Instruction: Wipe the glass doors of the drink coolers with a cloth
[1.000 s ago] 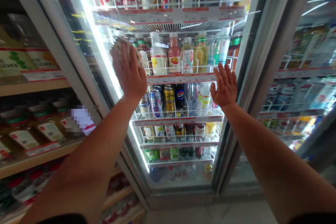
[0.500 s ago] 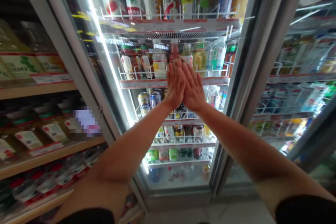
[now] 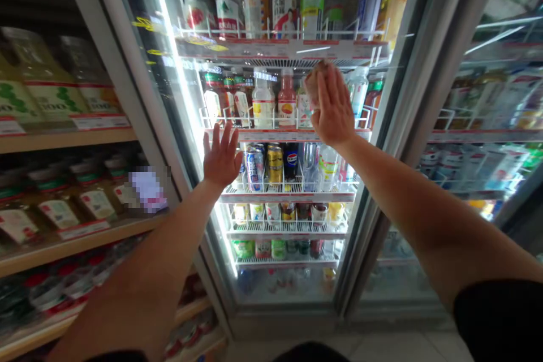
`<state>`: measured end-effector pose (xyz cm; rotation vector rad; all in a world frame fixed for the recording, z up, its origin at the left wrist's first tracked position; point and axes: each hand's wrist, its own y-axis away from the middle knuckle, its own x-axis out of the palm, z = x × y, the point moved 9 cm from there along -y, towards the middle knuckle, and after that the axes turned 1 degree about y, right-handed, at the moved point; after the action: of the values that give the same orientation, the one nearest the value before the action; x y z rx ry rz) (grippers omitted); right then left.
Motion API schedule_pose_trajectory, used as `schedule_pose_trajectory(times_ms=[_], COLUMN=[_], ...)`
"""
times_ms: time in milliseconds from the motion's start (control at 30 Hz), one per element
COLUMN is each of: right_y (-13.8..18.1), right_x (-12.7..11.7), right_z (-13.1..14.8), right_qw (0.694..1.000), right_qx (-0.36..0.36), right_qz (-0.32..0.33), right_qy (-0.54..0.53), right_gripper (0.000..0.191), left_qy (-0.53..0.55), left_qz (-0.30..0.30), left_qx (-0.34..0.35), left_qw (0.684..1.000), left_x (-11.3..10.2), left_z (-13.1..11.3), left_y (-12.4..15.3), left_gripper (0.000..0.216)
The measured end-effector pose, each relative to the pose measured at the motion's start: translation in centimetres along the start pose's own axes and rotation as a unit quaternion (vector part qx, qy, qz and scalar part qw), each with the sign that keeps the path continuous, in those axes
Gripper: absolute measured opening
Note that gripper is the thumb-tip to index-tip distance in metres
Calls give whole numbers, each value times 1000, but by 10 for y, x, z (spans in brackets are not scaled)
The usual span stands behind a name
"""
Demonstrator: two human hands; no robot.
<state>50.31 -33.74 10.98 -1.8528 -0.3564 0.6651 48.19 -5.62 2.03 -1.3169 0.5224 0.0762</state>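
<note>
Here, the right hand (image 3: 335, 107) is holding a crumpled cloth (image 3: 313, 87) under straight fingers, toward one o'clock, against the glass cooler door (image 3: 292, 300). At nine o'clock the left hand (image 3: 221, 157) is facing the door, open, fingers splayed. Behind the glass, a gold can (image 3: 275, 165) is standing mid-view; farther toward nine o'clock, juice bottles (image 3: 97, 202) are lining a wooden shelf (image 3: 55, 250).

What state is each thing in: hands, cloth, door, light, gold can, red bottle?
Left hand: open, fingers spread, no item visible in it
Right hand: flat over the cloth
Cloth: bunched, partly covered
Glass door: shut
Light strip: lit
Gold can: upright
Red bottle: upright, capped
</note>
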Motion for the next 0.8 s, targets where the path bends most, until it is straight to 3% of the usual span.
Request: schedule_pose_trajectory(times_ms=[100, 267, 333, 433, 500, 567, 633, 700, 800], right_y=[9, 57, 40, 3, 1, 14, 30, 30, -11], right_x=[-8, 20, 13, -4, -3, 13, 34, 44, 34], right_z=[-6, 40, 29, -7, -5, 24, 62, 79, 59], right_qw=[999, 979, 982, 999, 998, 997, 983, 968, 988], right_qx=[24, -167, -146, 6, 54, 10, -89, -145, -81], right_qz=[-37, 117, 122, 48, 30, 73, 156, 201, 128], right_qy=[18, 11, 8, 10, 7, -9, -32, -43, -34], right_gripper=[84, 86, 85, 79, 76, 74, 70, 66, 64], left_qy=[7, 16, 10, 12, 19, 20, 23, 30, 28], left_qz=[-33, -36, -31, -22, -18, -20, -19, -13, -12], left_qx=[-11, -10, -6, -11, -20, -26, -30, -34, -36], left_qw=[999, 999, 999, 1000, 999, 999, 999, 999, 999], left_x=[2, 3, 4, 7, 9, 9, 9, 9, 7], left_z=[-3, -2, -1, 1, 3, 4, 5, 4, 3], left_y=[1, 2, 3, 3, 4, 4, 3, 3, 3], left_gripper=[64, 65, 66, 66, 68, 72, 76, 75, 73])
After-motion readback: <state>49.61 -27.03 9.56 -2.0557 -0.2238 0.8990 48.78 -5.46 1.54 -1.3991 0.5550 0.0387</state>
